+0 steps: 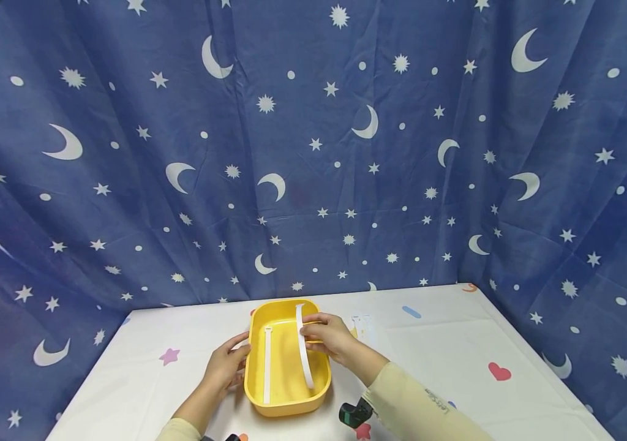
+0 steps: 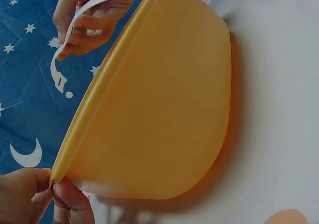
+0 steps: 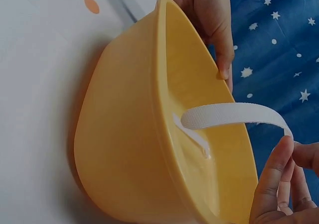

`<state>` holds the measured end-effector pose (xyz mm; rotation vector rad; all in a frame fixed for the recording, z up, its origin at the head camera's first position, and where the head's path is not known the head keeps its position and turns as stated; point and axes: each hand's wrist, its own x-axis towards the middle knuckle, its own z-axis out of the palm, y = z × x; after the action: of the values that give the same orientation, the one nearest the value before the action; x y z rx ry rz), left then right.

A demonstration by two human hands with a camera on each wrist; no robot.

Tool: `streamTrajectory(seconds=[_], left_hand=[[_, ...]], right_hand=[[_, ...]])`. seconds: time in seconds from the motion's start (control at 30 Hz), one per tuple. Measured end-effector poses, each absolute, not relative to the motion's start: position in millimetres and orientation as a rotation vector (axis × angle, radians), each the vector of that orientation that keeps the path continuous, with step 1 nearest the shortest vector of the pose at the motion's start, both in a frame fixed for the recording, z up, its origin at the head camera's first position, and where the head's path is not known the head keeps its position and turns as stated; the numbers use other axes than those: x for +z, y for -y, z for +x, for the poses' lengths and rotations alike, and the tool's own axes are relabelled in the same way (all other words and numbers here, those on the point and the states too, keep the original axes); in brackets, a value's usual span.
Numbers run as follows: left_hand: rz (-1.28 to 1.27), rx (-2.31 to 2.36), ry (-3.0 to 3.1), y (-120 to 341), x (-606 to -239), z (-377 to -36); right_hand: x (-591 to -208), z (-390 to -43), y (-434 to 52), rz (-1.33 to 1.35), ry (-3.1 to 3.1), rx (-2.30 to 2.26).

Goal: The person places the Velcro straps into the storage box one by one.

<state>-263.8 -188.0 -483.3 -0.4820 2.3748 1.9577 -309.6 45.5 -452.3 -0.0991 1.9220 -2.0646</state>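
Blue starry fabric is hung behind a white-covered table, where a yellow basin is set — its rim pinched by the left hand. Over its opening, a white strap is pinched by the right hand; a second strap is laid inside.

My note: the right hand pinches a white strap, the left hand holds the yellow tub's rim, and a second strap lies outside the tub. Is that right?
Not quite: the second strap lies inside the tub, as the head view shows. The rest stands.
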Motion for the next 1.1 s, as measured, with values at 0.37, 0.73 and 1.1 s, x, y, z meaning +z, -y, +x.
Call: streamTrajectory(seconds=[0.37,0.73,1.1], left_hand=[[-0.462,1.977,-2.368,188.5,-483.9,-264.2],[-0.466,1.977,-2.368,188.8,-484.0,-264.1],[-0.464,1.996,-2.351,189.1,-482.7,-262.9]], right_hand=[[-456.0,-305.0,-31.2,-0.081,-1.930,-2.040],[-462.6,-300.9,-13.0,-0.071,-1.891,-2.056],[-476.7,-300.0,1.2,-0.032,-1.875,-2.043]])
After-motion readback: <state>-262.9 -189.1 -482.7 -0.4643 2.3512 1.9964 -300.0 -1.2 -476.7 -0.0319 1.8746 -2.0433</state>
